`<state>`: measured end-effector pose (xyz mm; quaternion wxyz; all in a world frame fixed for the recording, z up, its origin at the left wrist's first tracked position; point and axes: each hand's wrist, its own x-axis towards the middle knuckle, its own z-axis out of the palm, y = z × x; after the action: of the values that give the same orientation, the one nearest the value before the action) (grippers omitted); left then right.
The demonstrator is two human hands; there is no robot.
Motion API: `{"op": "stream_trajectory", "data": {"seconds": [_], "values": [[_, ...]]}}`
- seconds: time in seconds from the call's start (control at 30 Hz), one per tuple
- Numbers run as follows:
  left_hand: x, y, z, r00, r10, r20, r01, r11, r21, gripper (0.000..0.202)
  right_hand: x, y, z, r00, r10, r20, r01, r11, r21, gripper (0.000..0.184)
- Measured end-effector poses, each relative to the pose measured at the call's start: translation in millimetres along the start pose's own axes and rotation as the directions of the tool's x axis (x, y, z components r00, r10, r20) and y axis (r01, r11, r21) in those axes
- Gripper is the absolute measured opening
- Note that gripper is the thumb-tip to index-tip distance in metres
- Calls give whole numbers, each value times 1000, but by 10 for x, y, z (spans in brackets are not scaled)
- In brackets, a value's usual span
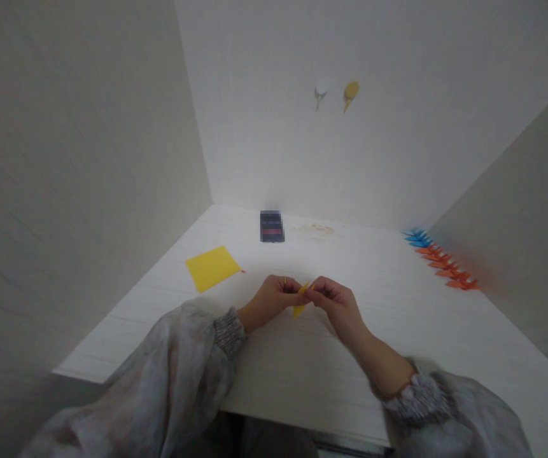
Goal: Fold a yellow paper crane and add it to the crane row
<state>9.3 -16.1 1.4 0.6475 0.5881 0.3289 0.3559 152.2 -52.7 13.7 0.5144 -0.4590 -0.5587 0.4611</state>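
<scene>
Between my two hands, above the front half of the white table, is a small folded piece of yellow paper (298,311). My left hand (277,294) pinches it from the left, a ring showing on one finger. From the right, the thumb and fingertips of my right hand (335,298) close on its upper end. Fingers cover much of the folded paper, so its full shape is hidden. Flat on the table to the left lies yellow square paper (213,268), with a tiny orange-red scrap (243,271) at its right corner.
A dark blurred rectangular object (272,226) stands near the back wall. Along the right side runs a row of folded paper figures, blue ones (417,238) behind several orange ones (448,265). Two hooks, white (320,93) and yellow (351,92), are on the back wall. Walls enclose the table (274,375).
</scene>
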Motion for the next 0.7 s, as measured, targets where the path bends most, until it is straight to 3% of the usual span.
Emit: {"op": "stream_trajectory", "data": {"seconds": [0.23,0.33,0.5,0.7], "values": [[-15,16,15,999,-28,23,28,1000,-12,26,-1,-5,-26,998,14,-53,-15,1000,-21,22],[-25,31,18,998,-42,44,43,999,-28,25,10,-55,-39,995,-41,-89,39,999,-21,23],[-34,37,9,997,-34,74,36,999,-23,27,15,-58,-74,994,-71,84,78,993,-88,11],[-29,27,-11,991,-11,132,10,1000,9,24,17,-19,-100,991,-109,76,121,979,-164,9]]}}
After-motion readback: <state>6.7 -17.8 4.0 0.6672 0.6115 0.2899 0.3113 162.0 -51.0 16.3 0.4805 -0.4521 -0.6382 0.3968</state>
